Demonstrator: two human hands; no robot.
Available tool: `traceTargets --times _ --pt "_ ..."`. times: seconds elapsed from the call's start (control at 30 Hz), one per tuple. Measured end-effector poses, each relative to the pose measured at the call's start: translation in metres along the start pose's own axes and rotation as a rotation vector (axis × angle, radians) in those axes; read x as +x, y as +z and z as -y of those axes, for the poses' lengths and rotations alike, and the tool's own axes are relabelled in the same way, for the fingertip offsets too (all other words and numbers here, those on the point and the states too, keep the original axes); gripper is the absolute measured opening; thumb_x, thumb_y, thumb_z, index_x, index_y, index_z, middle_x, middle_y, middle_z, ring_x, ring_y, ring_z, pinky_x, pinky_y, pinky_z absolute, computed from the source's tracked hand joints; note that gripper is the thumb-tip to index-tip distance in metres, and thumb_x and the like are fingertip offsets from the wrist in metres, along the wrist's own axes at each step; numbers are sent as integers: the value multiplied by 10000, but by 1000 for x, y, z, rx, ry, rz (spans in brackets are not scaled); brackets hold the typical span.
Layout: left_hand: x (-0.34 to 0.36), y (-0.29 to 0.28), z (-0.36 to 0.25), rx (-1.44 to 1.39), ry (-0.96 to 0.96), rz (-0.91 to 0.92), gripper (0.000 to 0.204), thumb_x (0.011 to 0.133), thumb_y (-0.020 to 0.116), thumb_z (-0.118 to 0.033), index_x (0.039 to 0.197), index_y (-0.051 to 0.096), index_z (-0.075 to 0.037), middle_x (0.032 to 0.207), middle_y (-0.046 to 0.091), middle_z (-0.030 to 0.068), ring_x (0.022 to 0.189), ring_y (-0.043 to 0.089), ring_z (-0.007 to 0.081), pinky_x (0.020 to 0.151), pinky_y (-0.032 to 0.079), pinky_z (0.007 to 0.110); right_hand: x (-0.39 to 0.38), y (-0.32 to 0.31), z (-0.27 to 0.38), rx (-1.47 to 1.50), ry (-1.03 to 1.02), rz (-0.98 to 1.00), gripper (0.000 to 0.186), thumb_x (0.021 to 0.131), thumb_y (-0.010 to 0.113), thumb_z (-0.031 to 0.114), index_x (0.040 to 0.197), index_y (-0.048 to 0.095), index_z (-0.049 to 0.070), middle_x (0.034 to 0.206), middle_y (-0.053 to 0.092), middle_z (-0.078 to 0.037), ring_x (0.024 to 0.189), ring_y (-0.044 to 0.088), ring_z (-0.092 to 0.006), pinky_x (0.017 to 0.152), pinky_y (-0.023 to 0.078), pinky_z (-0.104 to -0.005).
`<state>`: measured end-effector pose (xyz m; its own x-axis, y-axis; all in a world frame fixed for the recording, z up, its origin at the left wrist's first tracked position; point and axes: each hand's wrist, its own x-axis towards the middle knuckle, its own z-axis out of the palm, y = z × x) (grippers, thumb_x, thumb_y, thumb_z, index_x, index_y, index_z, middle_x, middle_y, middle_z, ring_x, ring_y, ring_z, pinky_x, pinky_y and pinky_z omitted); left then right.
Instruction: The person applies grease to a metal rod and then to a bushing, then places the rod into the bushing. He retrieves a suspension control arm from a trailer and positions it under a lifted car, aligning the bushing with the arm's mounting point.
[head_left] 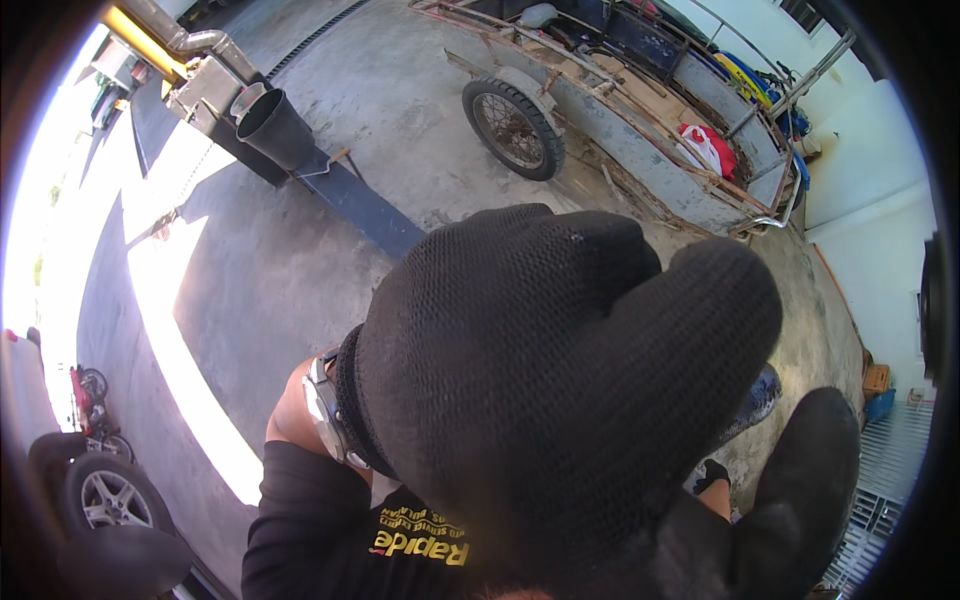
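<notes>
My left hand (540, 340), in a black knit glove, fills the middle of the view very close up. Its fingers curl inward and the thumb side points right. Whatever is inside the curl, if anything, is hidden. A silver watch (325, 408) sits on that wrist, between the glove cuff and a black sleeve (300, 530). At the lower right, part of my right hand (805, 490) shows in a smooth-looking black glove. The rest of it is cut off or hidden behind the left hand, so its grip does not show.
A rusty metal cart (620, 130) with a spoked wheel (512, 130) stands ahead, a red and white cloth (708, 150) inside. Left of it, a black bucket (277, 130) rests by a blue floor beam (360, 205). A car wheel (115, 495) and red motorcycle (88, 400) are at left.
</notes>
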<state>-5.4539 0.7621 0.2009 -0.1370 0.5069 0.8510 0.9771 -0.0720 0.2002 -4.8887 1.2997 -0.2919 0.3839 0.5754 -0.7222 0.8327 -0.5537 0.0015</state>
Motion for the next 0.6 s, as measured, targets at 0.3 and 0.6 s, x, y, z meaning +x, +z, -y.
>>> traceTargets --times 0.3,0.6 --pt "73 126 97 -96 -116 55 276 825 816 -211 1067 716 -125 858 645 67 637 661 238 511 530 362 -28 101 367 -325 -1150 -494 516 1008 634 432 1302 645 9 1025 749 -266 961 729 -427 859 566 -498" --pt "-7 388 358 271 -886 800 403 941 743 -336 1268 645 -123 1106 717 118 921 736 328 788 603 433 -135 222 858 -103 -1763 -547 726 930 718 536 1435 573 35 1395 578 -286 1317 529 -433 1107 405 -551"
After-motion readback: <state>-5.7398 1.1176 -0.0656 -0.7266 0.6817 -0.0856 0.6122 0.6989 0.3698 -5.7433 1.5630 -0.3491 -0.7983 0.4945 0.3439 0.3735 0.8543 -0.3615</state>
